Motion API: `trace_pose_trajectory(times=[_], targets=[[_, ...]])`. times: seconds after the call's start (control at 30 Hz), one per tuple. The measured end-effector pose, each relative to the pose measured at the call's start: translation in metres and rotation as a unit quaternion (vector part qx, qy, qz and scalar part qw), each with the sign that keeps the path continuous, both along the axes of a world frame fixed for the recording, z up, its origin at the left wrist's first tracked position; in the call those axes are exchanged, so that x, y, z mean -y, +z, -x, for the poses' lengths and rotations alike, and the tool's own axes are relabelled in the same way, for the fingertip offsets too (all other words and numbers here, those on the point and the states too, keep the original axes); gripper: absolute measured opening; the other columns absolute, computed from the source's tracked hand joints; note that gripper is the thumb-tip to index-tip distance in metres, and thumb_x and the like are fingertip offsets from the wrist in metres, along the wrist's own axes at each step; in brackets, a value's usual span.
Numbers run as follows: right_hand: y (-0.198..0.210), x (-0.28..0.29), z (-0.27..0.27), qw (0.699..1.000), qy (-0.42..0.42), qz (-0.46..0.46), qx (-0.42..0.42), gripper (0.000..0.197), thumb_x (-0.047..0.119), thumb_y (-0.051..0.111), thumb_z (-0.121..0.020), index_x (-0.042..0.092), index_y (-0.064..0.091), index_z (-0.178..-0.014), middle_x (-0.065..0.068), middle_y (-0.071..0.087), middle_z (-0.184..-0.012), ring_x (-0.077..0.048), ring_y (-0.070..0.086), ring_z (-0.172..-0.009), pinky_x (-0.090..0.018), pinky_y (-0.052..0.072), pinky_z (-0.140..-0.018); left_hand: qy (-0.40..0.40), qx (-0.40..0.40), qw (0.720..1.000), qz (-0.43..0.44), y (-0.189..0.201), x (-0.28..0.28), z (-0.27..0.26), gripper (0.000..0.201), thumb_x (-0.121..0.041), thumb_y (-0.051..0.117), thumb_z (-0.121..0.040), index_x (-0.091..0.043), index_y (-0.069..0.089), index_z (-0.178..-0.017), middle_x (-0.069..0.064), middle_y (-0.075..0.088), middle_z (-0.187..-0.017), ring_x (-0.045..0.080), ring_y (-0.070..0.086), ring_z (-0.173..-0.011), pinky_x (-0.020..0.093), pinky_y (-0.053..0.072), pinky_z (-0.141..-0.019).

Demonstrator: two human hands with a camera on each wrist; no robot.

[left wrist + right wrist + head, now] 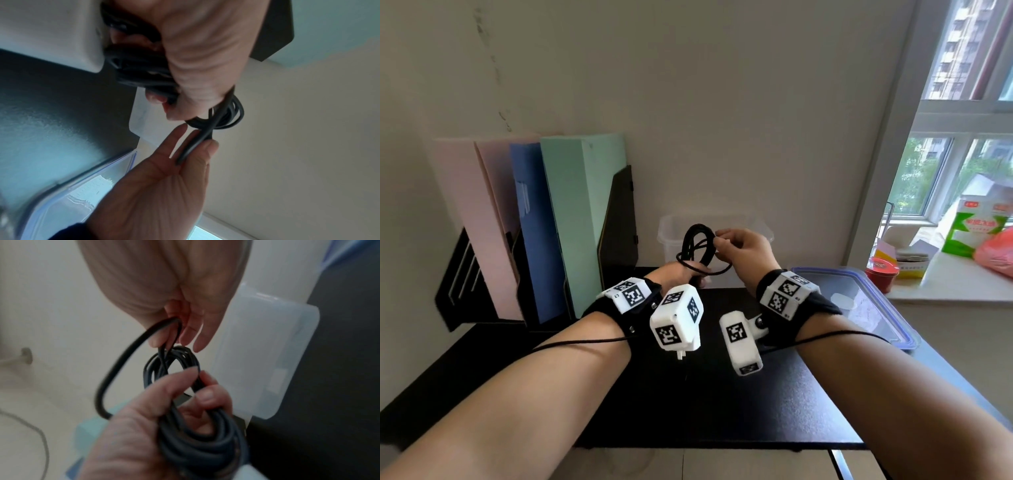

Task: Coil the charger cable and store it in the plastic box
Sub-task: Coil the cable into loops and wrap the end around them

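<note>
A black charger cable (697, 240) is wound into a loose coil held above the black desk. My left hand (693, 275) grips the lower part of the coil, with fingers and thumb curled round the bundled loops (195, 439). My right hand (719, 242) pinches a single strand at the top of the coil (171, 332), and a free loop arcs out to the side (115, 369). The clear plastic box (666, 229) stands open just behind both hands. The left wrist view shows the left hand (197, 53) around the coil (230, 116) and the right hand (203, 146) pinching a strand.
The box's clear lid with a blue rim (887, 308) lies on the desk to the right. Pink, blue and green folders in a black file holder (571, 222) stand at the back left. Cartons and a red jar (880, 274) crowd the window sill on the right.
</note>
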State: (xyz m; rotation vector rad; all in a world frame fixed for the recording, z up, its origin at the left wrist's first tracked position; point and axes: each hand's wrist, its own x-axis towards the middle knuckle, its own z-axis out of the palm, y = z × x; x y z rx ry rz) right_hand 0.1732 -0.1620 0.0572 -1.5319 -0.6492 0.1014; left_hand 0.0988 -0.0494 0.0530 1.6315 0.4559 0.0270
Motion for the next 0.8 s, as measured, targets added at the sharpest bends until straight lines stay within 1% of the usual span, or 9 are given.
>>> trace_pose_trajectory(times=[0.1, 0.2, 0.4, 0.5, 0.57, 0.6, 0.67, 0.73, 0.8], targets=[[0.005, 0.002, 0.0, 0.973, 0.019, -0.141, -0.183, 0.01, 0.006, 0.055, -0.092, 0.002, 0.055, -0.083, -0.013, 0.062, -0.083, -0.018, 0.065, -0.078, -0.031, 0.058, -0.076, 0.039, 0.006, 0.999, -0.024, -0.001, -0.002, 0.003, 0.029, -0.016, 0.049, -0.093, -0.012, 0.046, -0.064, 0.0, 0.048, -0.052, 0.005, 0.043, -0.032, 0.017, 0.035, -0.041], [0.016, 0.008, -0.002, 0.937, 0.007, -0.221, -0.27, 0.013, 0.01, 0.051, -0.095, -0.001, 0.05, -0.088, -0.013, 0.06, -0.08, -0.022, 0.066, -0.081, -0.038, 0.056, -0.084, 0.057, -0.013, 0.998, -0.012, -0.004, -0.006, 0.006, 0.029, -0.019, 0.05, -0.092, -0.01, 0.048, -0.064, 0.002, 0.047, -0.062, 0.013, 0.042, -0.048, 0.021, 0.035, -0.048], [0.027, 0.005, 0.0, 0.836, 0.087, -0.309, -0.445, 0.033, 0.022, 0.029, -0.103, 0.004, 0.045, -0.079, -0.007, 0.053, -0.078, -0.021, 0.063, -0.068, -0.041, 0.048, -0.087, 0.061, -0.004, 0.998, -0.001, -0.004, -0.002, 0.004, 0.015, -0.022, 0.052, -0.092, -0.008, 0.055, -0.088, 0.006, 0.054, -0.081, 0.021, 0.05, -0.076, 0.035, 0.04, -0.084], [0.03, 0.005, -0.005, 0.79, 0.091, -0.349, -0.495, 0.039, 0.026, 0.027, -0.103, 0.01, 0.038, -0.07, -0.002, 0.038, -0.065, -0.015, 0.039, -0.052, -0.035, 0.044, -0.07, 0.038, -0.001, 0.999, -0.036, -0.005, 0.0, 0.005, 0.031, -0.03, 0.055, -0.09, -0.005, 0.062, -0.107, 0.009, 0.06, -0.113, 0.026, 0.053, -0.111, 0.038, 0.037, -0.105], [0.033, 0.006, -0.008, 0.776, 0.09, -0.365, -0.507, 0.038, 0.026, 0.027, -0.103, 0.012, 0.034, -0.068, 0.0, 0.033, -0.06, -0.013, 0.028, -0.05, -0.028, 0.038, -0.062, 0.021, -0.007, 0.999, -0.041, -0.004, 0.004, 0.006, 0.034, -0.036, 0.058, -0.086, -0.008, 0.066, -0.102, 0.013, 0.059, -0.124, 0.029, 0.05, -0.122, 0.042, 0.035, -0.109], [0.034, 0.007, -0.01, 0.773, 0.089, -0.368, -0.508, 0.039, 0.026, 0.027, -0.103, 0.012, 0.033, -0.067, 0.001, 0.034, -0.055, -0.012, 0.026, -0.049, -0.026, 0.035, -0.059, 0.017, -0.01, 0.999, -0.041, -0.004, 0.004, 0.005, 0.031, -0.039, 0.06, -0.084, -0.01, 0.067, -0.092, 0.014, 0.059, -0.123, 0.028, 0.05, -0.12, 0.04, 0.036, -0.107], [0.036, 0.008, -0.016, 0.777, 0.082, -0.367, -0.505, 0.039, 0.025, 0.027, -0.102, 0.013, 0.033, -0.066, 0.001, 0.035, -0.045, -0.011, 0.025, -0.045, -0.022, 0.031, -0.055, 0.017, -0.007, 0.999, -0.032, -0.001, 0.006, 0.004, 0.028, -0.038, 0.062, -0.084, -0.011, 0.061, -0.077, 0.01, 0.06, -0.1, 0.021, 0.055, -0.096, 0.031, 0.042, -0.09], [0.039, 0.011, -0.022, 0.786, 0.073, -0.361, -0.496, 0.037, 0.023, 0.026, -0.102, 0.012, 0.033, -0.067, 0.002, 0.034, -0.047, -0.01, 0.026, -0.039, -0.021, 0.03, -0.052, 0.011, 0.001, 1.0, 0.002, 0.001, 0.006, 0.002, 0.023, -0.029, 0.06, -0.088, -0.011, 0.056, -0.074, 0.003, 0.053, -0.078, 0.013, 0.052, -0.075, 0.027, 0.045, -0.077], [0.04, 0.012, -0.028, 0.791, 0.073, -0.363, -0.487, 0.037, 0.022, 0.025, -0.102, 0.012, 0.032, -0.067, 0.002, 0.033, -0.043, -0.011, 0.026, -0.03, -0.02, 0.028, -0.049, -0.003, 0.007, 0.999, 0.043, 0.004, 0.006, 0.004, 0.02, -0.022, 0.06, -0.089, -0.009, 0.054, -0.075, 0.003, 0.053, -0.072, 0.013, 0.056, -0.072, 0.027, 0.051, -0.075]])
